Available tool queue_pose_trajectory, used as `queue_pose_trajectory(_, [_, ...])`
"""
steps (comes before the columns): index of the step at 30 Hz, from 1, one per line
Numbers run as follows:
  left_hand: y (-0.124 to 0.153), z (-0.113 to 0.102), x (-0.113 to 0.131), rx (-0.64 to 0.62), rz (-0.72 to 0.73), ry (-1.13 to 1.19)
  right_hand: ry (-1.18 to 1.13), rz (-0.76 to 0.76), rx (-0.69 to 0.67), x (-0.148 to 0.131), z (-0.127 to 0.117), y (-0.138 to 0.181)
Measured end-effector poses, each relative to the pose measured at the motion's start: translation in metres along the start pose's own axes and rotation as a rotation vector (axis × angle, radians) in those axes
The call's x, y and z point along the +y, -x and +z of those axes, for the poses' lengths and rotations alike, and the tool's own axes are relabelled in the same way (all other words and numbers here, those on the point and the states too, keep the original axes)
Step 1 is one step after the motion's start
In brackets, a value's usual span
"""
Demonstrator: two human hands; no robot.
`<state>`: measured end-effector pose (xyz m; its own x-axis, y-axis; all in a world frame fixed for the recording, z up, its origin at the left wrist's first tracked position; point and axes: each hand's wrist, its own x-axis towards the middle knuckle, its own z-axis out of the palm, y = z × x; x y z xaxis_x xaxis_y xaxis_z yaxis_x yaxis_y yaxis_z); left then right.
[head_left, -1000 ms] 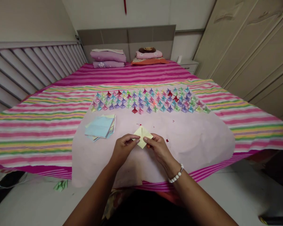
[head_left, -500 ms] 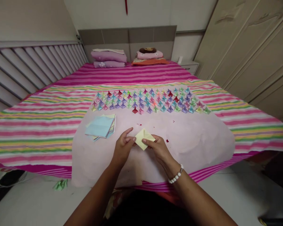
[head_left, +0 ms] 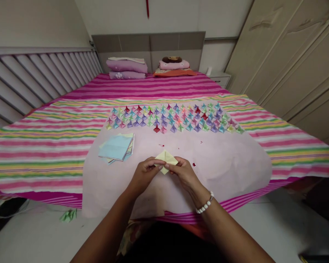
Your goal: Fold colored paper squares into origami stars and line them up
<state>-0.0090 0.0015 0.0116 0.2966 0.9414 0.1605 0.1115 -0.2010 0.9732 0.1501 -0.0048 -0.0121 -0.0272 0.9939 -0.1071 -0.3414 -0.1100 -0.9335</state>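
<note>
A pale yellow folded paper [head_left: 166, 157], diamond-shaped with a crease down its upper half, is held over the pink sheet [head_left: 230, 160]. My left hand [head_left: 146, 175] is closed on its left side, index finger and thumb lying across the front. From the right, my right hand [head_left: 184, 171] pinches it, thumb in front and the other fingers behind. The two thumbs nearly meet at the paper's middle. To the left lies a stack of square papers [head_left: 116, 147], light blue on top. Beyond the hands stand rows of small folded paper pieces [head_left: 164, 118] in many colours.
Small red scraps [head_left: 194, 164] lie on the pink sheet. Under it is a striped bedspread [head_left: 44, 153]. Folded bedding [head_left: 126, 67] sits by the headboard [head_left: 131, 43]. A wardrobe [head_left: 285, 62] stands at right, and crumpled green paper [head_left: 68, 215] lies on the floor.
My left hand has moved right and its raised index finger has come down across the yellow paper. The paper has shifted slightly left; my right hand keeps its pinch.
</note>
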Motion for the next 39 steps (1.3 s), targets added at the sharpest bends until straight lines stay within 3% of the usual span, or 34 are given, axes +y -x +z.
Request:
queue_pose_trajectory(9, [0.0002, -0.0046, -0.001, -0.043, 0.013, -0.089, 0.017, -0.004, -0.031, -0.0033, -0.0001, 0.0013])
queue_pose_trajectory(20, [0.0017, -0.0018, 0.0029, 0.045, -0.07, -0.097, 0.055, -0.036, -0.061, -0.0055, -0.0064, 0.0033])
queue_pose_trajectory(27, [-0.0006, 0.0029, -0.0014, 0.135, 0.003, -0.124, 0.13, -0.124, -0.03, -0.0012, -0.0082, 0.0009])
queue_pose_trajectory(31, [-0.0012, 0.0038, -0.0015, 0.158, -0.022, -0.125, 0.2, -0.269, 0.038, -0.0005, -0.0093, -0.0001])
queue_pose_trajectory(34, [-0.002, 0.0039, -0.0023, 0.161, -0.017, -0.154, 0.268, -0.38, -0.026, -0.0014, -0.0096, -0.0003])
queue_pose_trajectory(39, [-0.0013, 0.0047, 0.0027, 0.136, -0.064, -0.11, 0.272, -0.387, -0.056, -0.0013, -0.0088, 0.0016])
